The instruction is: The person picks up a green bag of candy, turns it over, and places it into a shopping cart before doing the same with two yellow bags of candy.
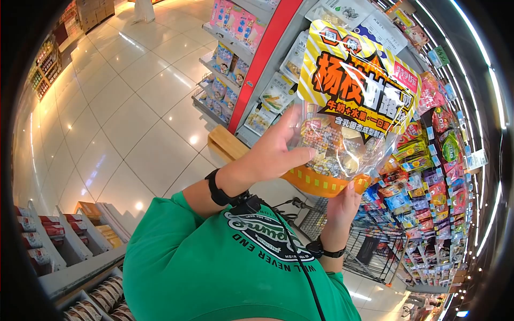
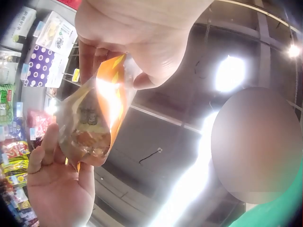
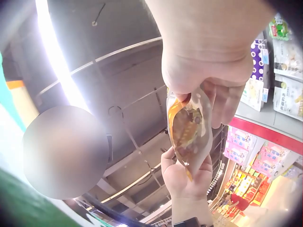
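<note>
In a shop with glossy floor tiles (image 1: pixel 140 115) left of the snack bag (image 1: pixel 364 88), grips its left side with the left hand (image 1: pixel 276 148), with thumb (image 1: pixel 301 156) in front. Holds the bag up between both hands. Pinches its bottom edge with the right hand (image 1: pixel 343 207), with packets (image 1: pixel 423 195) hanging right of the bag.

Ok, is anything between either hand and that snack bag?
Nothing visible: the left hand grips the 杨枝甘露 snack bag at its side, and the right hand holds its lower edge.

They wear a green shirt (image 1: pixel 176 267), black wristbands (image 1: pixel 216 188), apparently a cable (image 1: pixel 312 283).
</note>
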A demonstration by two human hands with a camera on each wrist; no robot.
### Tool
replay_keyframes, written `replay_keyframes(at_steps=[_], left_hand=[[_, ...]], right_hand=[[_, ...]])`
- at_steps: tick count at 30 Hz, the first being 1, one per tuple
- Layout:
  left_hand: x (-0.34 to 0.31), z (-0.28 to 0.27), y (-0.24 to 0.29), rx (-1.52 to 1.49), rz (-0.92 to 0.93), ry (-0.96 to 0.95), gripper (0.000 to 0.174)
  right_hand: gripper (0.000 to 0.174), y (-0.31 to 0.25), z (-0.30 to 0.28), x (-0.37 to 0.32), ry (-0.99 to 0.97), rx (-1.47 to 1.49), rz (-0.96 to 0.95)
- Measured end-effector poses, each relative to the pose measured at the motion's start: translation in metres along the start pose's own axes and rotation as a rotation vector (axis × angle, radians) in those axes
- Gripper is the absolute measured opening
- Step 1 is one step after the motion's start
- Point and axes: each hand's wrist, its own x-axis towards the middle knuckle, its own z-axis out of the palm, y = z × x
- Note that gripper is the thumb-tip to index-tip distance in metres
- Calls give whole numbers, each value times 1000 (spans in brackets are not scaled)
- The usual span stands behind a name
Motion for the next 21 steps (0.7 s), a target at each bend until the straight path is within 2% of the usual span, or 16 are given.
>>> replay_keyframes(at_steps=[5, 7, 10, 14, 16, 21], left_hand=[[-3, 3, 0, -11, 5, 41, 61], [-3, 4, 6, -35, -101, 95, 55], [-4, 7, 8, -96, -103, 115, 51], [-8, 8, 4, -109, -107, 119, 54], [-7, 8, 2, -136, -123, 130, 53], [-6, 6, -4, -198, -224, 136, 50]], right_hand=[[24, -6, 4, -6, -33, -10, 4], [31, -6, 3, -11, -41, -59, -53], [38, -7, 0, -18, 13, -130, -33], [38, -10, -2, -23, 15, -171, -49], [38, -8, -11, -25, -77, -207, -141], [47, -14, -18, -38, -57, -335, -208]])
